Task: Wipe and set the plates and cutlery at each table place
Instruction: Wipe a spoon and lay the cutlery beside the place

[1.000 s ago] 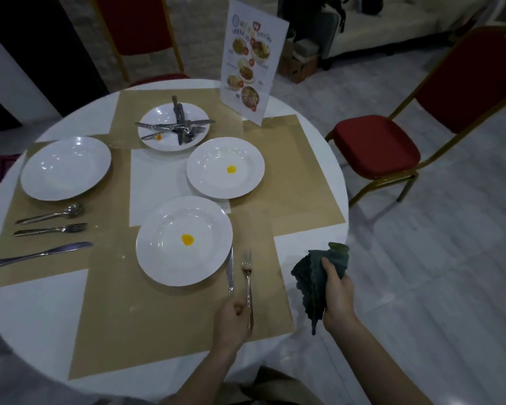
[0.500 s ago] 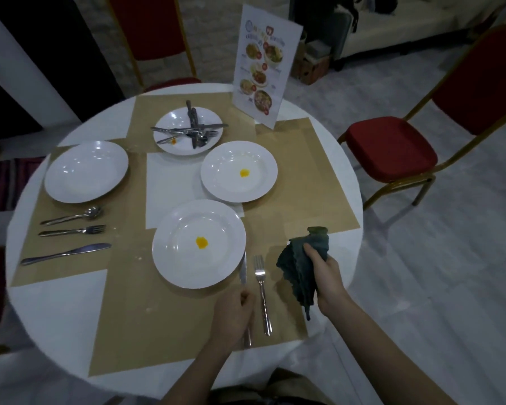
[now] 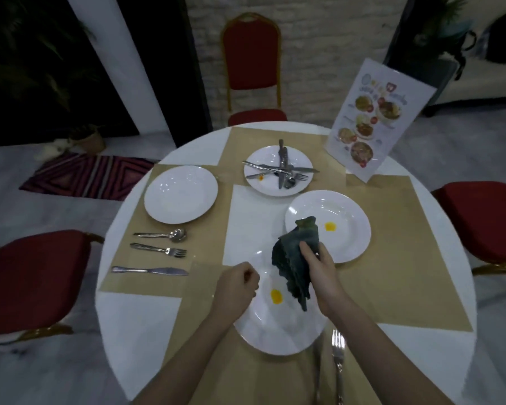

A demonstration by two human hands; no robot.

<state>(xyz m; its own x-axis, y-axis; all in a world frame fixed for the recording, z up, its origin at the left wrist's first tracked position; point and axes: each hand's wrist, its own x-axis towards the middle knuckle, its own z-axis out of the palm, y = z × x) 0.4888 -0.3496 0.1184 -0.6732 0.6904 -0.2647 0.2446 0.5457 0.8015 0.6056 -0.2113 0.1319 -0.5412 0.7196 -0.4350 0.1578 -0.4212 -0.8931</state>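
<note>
right hand (image 3: 319,266) gripping cloth (image 3: 295,258), knife (image 3: 318,363) perhaps blurred

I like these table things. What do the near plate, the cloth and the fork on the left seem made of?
Near plate: glossy white, probably glazed ceramic; it shows highlights. Cloth: soft dark fabric, crumpled in the right hand. Fork: shiny silver, likely steel.

We see a pale marbled floor (image 3: 70,372) around the round white surface (image 3: 135,323). Red padded chairs with gold frames stand at the far side (image 3: 250,62), the left (image 3: 32,276) and the right (image 3: 485,217). Behind is a whitish brick wall (image 3: 333,39) and a slanting white pillar (image 3: 120,62). A striped rug (image 3: 91,176) lies beside what may be a small basket (image 3: 92,141); the dim light blurs it.
</note>
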